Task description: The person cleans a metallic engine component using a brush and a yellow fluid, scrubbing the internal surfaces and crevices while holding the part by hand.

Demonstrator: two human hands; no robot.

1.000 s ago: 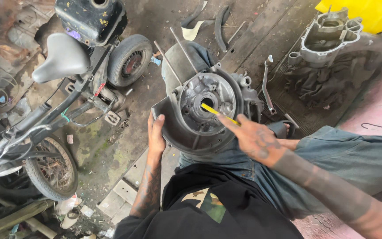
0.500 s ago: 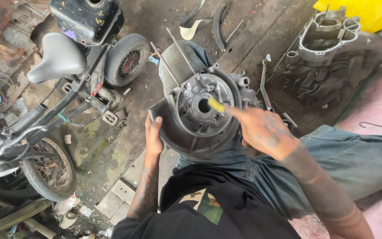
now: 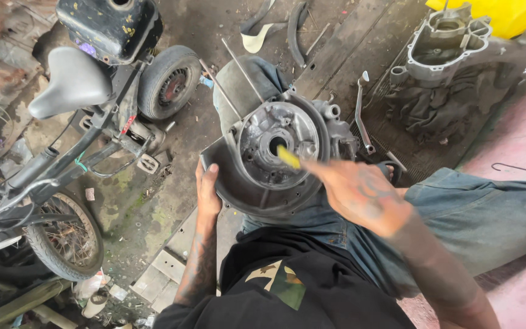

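**Yellow-handled tool drawn toward the hub as the casing is steadied**

The left hand [image 3: 207,190] lies flat, fingers spread along the lower-left rim of the engine casing [image 3: 275,152], which rests on the person's lap above the jeans [image 3: 458,213]. The right hand [image 3: 360,192], blurred, pinches a yellow-handled tool [image 3: 288,157] whose tip now sits at the central hub hole; half a second ago it was higher on the casing's face, so the tool has shifted inward while the left hand stays put. A curved lever [image 3: 361,113] lies on the floor beside the casing; a small motorbike [image 3: 92,109] stands at the left edge.
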